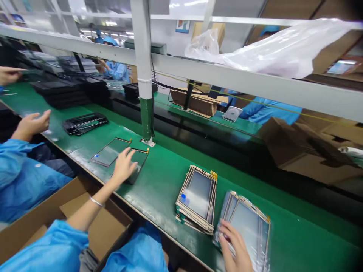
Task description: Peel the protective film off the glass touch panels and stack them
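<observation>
My left hand [123, 166] lies with spread fingers on a dark glass panel [138, 160] in a thin frame, on the green bench mat [161, 189]. Just beyond it sits a similar glass panel [110, 152] with a gold-coloured tab at one corner. My right hand [235, 245] grips the near edge of a plastic-wrapped stack of glass panels [245, 226]. To its left stands a second stack of framed panels [197, 200], with a blue mark on its top panel. Neither hand touches that stack.
A co-worker's hand [31, 126] hovers at the bench's left edge near a pile of black-framed panels [85, 122]. Open cardboard box [93, 215] sits below the near edge. A metal post [143, 68] and a shelf rail [227, 71] cross the view, with another bench behind.
</observation>
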A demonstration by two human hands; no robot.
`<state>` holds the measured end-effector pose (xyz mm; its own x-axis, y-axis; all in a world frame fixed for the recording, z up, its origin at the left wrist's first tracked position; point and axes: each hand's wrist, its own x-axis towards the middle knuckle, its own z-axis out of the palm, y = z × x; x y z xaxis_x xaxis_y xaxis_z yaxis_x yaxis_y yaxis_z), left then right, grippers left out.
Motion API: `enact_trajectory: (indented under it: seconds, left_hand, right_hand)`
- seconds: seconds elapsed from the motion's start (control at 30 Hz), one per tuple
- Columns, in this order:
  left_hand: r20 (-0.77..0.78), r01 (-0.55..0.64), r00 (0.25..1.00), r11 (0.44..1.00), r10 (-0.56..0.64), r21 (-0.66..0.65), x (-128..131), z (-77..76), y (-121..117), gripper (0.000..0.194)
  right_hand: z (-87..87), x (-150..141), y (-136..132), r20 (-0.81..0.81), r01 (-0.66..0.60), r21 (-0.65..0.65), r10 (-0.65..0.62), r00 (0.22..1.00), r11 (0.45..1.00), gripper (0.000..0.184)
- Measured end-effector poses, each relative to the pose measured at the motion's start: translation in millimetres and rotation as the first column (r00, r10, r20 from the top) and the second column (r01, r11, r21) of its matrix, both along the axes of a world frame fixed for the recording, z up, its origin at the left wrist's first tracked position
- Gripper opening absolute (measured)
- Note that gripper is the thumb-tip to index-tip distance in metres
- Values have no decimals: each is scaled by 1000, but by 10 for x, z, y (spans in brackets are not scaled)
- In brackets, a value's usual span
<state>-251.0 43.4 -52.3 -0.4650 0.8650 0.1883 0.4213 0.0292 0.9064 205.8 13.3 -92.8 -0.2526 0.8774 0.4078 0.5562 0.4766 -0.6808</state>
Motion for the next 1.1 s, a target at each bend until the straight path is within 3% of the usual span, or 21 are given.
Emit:
enact_trajectory:
  seconds: [0.13, 0.23, 0.33, 0.5, 0.67, 0.77, 1.0, 1.1]
  left_hand:
    - [-146, 290, 947, 957, -286, 7, 987, -120, 256, 35]
    - [-181, 426, 886, 904, -427, -47, 1615, -266, 481, 40]
    - [-185, 428, 878, 897, -442, -113, 1905, -391, 666, 54]
    - [-181, 384, 894, 910, -409, -158, 1967, -486, 791, 57]
    - [-150, 415, 892, 903, -427, -109, 2144, -422, 830, 43]
    - [-122, 446, 884, 893, -451, -68, 2218, -387, 839, 53]
    - [-95, 430, 892, 893, -443, -132, 1960, -513, 675, 57]
    - [-61, 444, 889, 886, -454, -133, 1973, -591, 581, 59]
  right_hand:
    - [-210, -450, 312, 81, 81, -6, -80, 993, 997, 36]
    - [-319, -608, 422, 102, 115, -16, -112, 988, 993, 45]
    - [-377, -637, 468, 88, 145, -14, -143, 986, 989, 48]
    - [-431, -684, 557, -7, 177, -32, -177, 984, 984, 47]
    - [-458, -715, 580, -83, 173, -95, -181, 980, 980, 49]
    - [-452, -713, 574, -111, 161, -112, -174, 979, 981, 51]
    - [-432, -806, 632, -109, 286, -156, -304, 946, 946, 65]
    - [-444, -817, 675, -122, 304, -200, -332, 935, 931, 67]
